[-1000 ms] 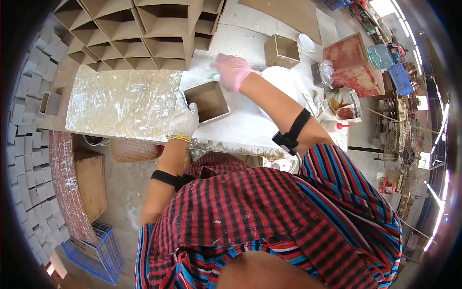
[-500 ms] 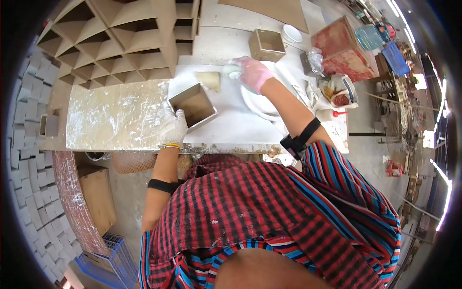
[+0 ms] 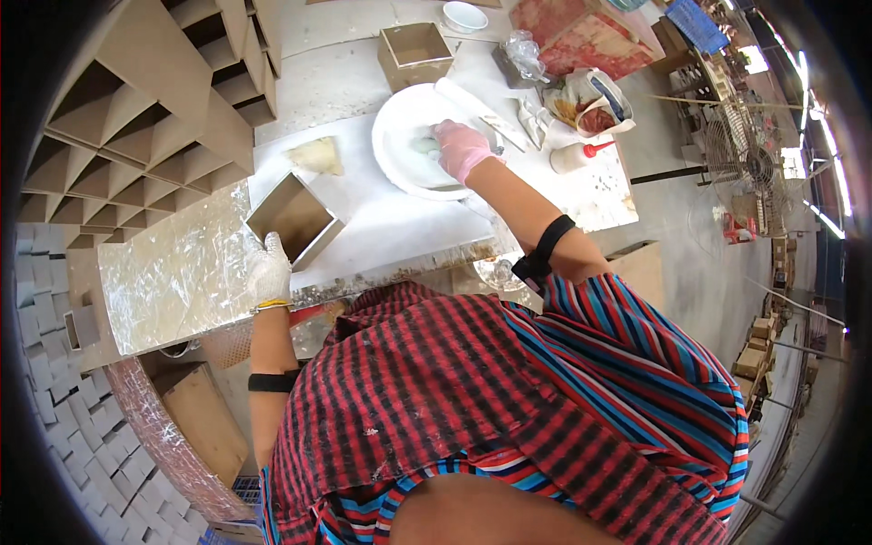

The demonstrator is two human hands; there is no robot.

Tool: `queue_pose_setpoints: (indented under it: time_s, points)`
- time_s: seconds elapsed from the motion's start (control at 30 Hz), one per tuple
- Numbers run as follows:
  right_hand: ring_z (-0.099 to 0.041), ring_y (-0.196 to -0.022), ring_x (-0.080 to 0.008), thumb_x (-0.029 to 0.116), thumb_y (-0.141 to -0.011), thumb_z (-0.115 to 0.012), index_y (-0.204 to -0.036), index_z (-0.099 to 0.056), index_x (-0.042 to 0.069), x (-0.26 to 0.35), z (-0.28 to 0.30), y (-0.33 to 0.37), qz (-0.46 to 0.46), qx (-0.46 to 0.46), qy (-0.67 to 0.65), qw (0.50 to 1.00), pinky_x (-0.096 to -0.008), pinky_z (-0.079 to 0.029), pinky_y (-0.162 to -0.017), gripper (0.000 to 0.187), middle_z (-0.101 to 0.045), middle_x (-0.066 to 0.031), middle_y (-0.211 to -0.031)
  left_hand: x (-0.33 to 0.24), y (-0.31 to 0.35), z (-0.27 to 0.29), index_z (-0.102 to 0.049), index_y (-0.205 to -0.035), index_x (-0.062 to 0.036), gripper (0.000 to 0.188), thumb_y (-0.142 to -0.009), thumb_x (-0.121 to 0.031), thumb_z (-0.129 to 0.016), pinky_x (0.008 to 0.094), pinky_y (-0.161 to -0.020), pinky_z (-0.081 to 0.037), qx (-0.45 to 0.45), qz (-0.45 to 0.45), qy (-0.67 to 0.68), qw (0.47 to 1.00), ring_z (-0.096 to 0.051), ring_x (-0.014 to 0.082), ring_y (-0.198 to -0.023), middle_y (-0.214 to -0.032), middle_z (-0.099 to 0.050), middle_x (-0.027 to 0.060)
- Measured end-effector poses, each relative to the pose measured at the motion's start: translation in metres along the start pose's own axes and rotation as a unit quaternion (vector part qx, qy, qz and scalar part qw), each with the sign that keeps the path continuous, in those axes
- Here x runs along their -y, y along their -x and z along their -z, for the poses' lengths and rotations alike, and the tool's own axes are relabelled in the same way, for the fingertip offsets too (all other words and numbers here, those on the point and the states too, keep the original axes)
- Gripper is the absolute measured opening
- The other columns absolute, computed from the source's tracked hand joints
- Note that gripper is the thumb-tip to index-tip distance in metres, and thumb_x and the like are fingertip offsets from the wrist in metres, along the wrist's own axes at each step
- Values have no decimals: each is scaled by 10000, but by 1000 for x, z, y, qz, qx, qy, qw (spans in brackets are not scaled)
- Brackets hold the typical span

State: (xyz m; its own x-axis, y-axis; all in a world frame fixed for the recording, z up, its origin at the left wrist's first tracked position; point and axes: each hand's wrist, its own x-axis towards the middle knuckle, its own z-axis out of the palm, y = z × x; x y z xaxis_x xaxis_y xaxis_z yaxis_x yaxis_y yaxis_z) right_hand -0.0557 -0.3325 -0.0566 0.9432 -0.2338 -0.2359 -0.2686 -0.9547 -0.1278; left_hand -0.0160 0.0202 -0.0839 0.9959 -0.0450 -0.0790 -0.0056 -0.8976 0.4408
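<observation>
Your L grip, nearer, pinches the open box, ahead-R w/ corner toward you. Your R grip clasps a pale wad, white basin beneath.

- At the far side of your worktop, a white bowl.
- Just right of it, you have a red-stained box.
- To your right, a white bottle with a red nozzle, near an open bag.
- Farther right, you can see a caged fan and a blue crate.
- On your left, many pale grey blocks.
</observation>
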Motion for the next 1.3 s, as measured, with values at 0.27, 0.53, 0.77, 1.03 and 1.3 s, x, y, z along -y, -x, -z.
queue_pose_setpoints:
  time_s: [0.27, 0.53, 0.77, 1.03, 1.3]
  points:
    - [-557, -1016, -288, 126, -758, -585, -1106, -572, 97, -1, 7, 3, 7, 21, -23, 1000, -354, -440, -861, 350, -570, -120, -1112, -9, 9, 11, -287, -1347, -35, 602, -874, -366, -454, 424, -964, -341, -105, -63, -15, 992, -431, 381, -1158, -1285, -405, 244]
    - [-589, -929, -223, 193, -751, -643, -1146, -555, 53, -47, 20, 13, -71, -19, -369, 927, -307, -433, -853, 429, -604, -115, -1063, -59, -5, 27, -566, -1120, -71, 321, -855, -229, -475, 393, -860, -440, 49, -229, 14, 972, -556, 322, -1005, -1060, -589, 177]
    - [-533, -981, -131, 184, -852, -539, -1185, -530, 52, -67, 26, 46, 109, 1, -655, 747, -260, -445, -811, 358, -562, -68, -1106, -33, -66, -38, -650, -893, -98, 224, -788, -178, -468, 392, -790, -484, 211, -373, -136, 893, -594, 299, -893, -960, -614, 145]
    - [-511, -1025, -161, 245, -808, -603, -1185, -498, 38, -44, 23, 53, 108, -117, -490, 857, -253, -415, -857, 443, -541, -70, -1128, 18, -58, -15, -581, -1059, -44, 296, -854, -191, -428, 396, -885, -416, 210, -315, -40, 925, -526, 334, -1021, -1084, -563, 191]
    - [-568, -938, -136, 257, -776, -661, -1178, -513, 38, 71, 37, 76, 2, -70, -734, 676, -251, -446, -815, 482, -598, -53, -1034, 0, -26, 12, -492, -1173, -38, 362, -898, -259, -414, 357, -850, -432, 15, -302, 206, 930, -541, 235, -1000, -1130, -548, 108]
